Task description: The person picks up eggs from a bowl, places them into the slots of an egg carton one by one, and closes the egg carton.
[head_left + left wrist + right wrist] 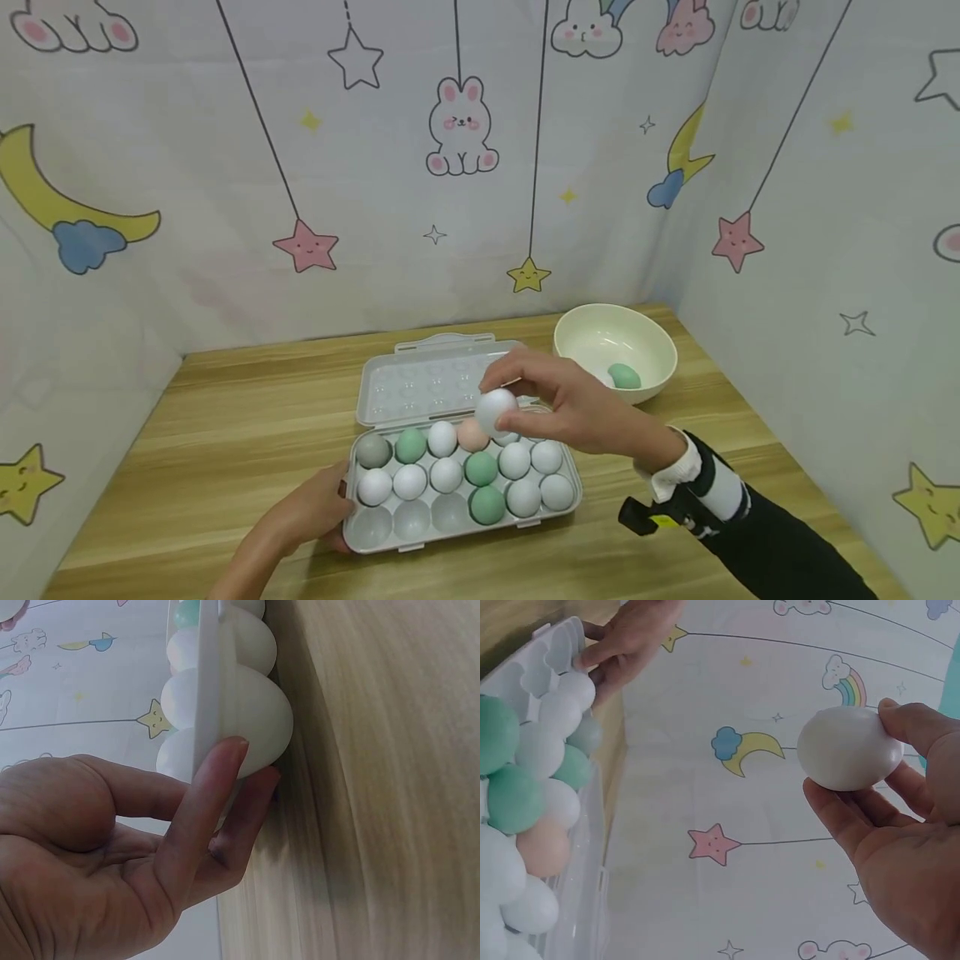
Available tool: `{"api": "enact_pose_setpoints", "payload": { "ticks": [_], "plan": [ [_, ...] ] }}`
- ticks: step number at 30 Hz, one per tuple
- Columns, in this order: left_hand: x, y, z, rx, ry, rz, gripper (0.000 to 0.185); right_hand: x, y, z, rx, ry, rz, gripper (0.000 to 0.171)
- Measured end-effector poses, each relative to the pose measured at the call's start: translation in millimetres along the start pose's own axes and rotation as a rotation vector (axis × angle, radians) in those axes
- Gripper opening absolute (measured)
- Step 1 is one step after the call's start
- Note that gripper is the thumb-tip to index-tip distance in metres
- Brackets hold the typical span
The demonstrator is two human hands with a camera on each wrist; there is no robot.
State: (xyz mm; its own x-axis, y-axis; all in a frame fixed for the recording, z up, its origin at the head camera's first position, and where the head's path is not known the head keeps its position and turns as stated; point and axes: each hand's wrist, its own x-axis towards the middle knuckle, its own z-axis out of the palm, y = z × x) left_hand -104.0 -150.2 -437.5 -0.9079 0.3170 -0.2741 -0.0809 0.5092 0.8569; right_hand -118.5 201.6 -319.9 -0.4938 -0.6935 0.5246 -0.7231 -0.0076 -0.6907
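Observation:
A clear plastic egg tray (417, 546) lies open on the wooden table, its lid (427, 379) folded back. It holds several white and green eggs, a grey one (372, 451) and a pale pink one (470, 435). Three cups at the front left are empty. My right hand (517, 398) pinches a white egg (495, 410) just above the tray's back row; the right wrist view shows that egg (847, 748) held by thumb and fingertips (900, 724). My left hand (330, 508) rests against the tray's front left corner, with straight fingers (214, 795) touching the rim (206, 690) and a cup's underside.
A cream bowl (585, 333) stands at the back right of the table with a green egg (624, 377) inside. Printed fabric walls close off the back and both sides. Bare wooden tabletop (247, 417) lies left of the tray.

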Motion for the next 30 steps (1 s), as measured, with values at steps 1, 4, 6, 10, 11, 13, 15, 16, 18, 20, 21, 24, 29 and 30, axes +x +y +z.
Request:
{"api": "enact_pose_setpoints", "payload": {
  "ticks": [1,4,6,10,11,13,15,16,18,20,21,24,29,30],
  "plan": [
    [0.0,0.0,-0.4,0.0,0.002,0.0,0.04,-1,2,4,0.005,-0.004,0.012,0.033],
    [-0.2,-0.8,-1.2,0.001,-0.002,0.016,0.04,-3,11,16,-0.009,-0.012,0.029,0.03],
    [-0.6,-1.7,-1.5,-0.005,-0.013,0.028,0.039,-5,17,25,-0.03,-0.012,0.034,0.029],
    [-0.8,-3.1,-1.5,-0.015,-0.023,0.039,0.04,-9,29,44,-0.108,-0.001,0.02,0.029],
    [-0.8,-3.2,-1.4,-0.017,-0.023,0.039,0.04,-10,32,49,-0.125,0.004,0.019,0.029],
    [-0.6,-3.2,-1.2,-0.018,-0.018,0.034,0.04,-12,39,59,-0.156,0.012,0.009,0.029],
    [-0.3,-2.9,-0.8,-0.015,-0.011,0.027,0.04,-14,46,68,-0.172,0.017,-0.009,0.03],
    [-0.2,-2.7,-0.5,-0.012,-0.007,0.024,0.039,-15,49,72,-0.181,0.016,-0.017,0.03],
    [-0.1,-2.2,0.0,-0.006,0.002,0.015,0.039,-17,55,80,-0.187,0.009,-0.016,0.031],
    [0.0,-1.8,0.4,-0.001,0.009,0.008,0.039,-20,60,87,-0.186,-0.003,0.014,0.031],
    [-0.1,-1.8,0.4,-0.002,0.009,0.009,0.039,-22,62,91,-0.195,-0.008,0.021,0.031],
    [-0.1,-1.6,0.0,-0.005,0.006,0.009,0.04,-25,68,100,-0.212,-0.031,0.064,0.029],
    [0.3,-2.8,-0.8,-0.014,-0.001,0.012,0.039,-31,79,111,-0.273,-0.066,0.07,0.028],
    [0.3,-2.8,-0.9,-0.016,-0.001,0.01,0.038,-32,81,113,-0.294,-0.073,0.066,0.028]
  ]
}}
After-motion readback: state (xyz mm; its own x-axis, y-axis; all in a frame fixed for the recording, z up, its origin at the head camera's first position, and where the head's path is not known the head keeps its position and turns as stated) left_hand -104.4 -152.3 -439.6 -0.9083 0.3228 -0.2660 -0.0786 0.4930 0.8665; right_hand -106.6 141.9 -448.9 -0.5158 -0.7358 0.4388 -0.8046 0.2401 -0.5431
